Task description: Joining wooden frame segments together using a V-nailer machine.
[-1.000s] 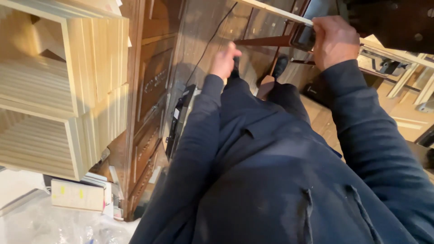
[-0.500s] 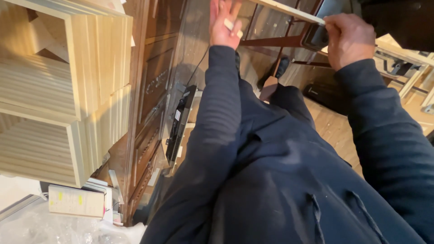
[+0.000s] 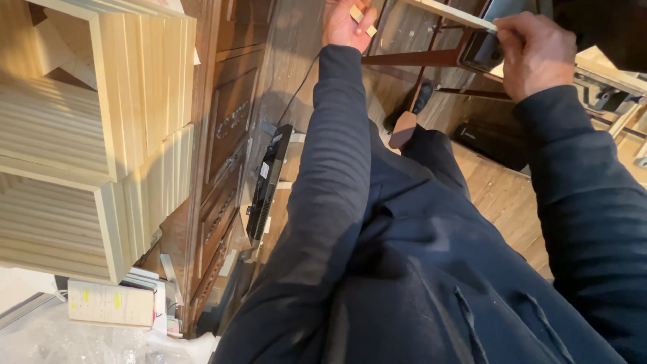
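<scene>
Strip (image 3: 448, 13) (pale wood) slanting down-right

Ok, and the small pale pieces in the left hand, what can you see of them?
The small pale pieces look like two little blocks of light, unfinished wood, squarish, one near the top edge of the picture and one just below it. They sit against the palm and fingers of the left hand, which is raised and curled loosely about them. Only their upper faces show; thickness and any holes or marks cannot be told. They touch nothing but the hand, and hang above the dark wooden floor.
</scene>
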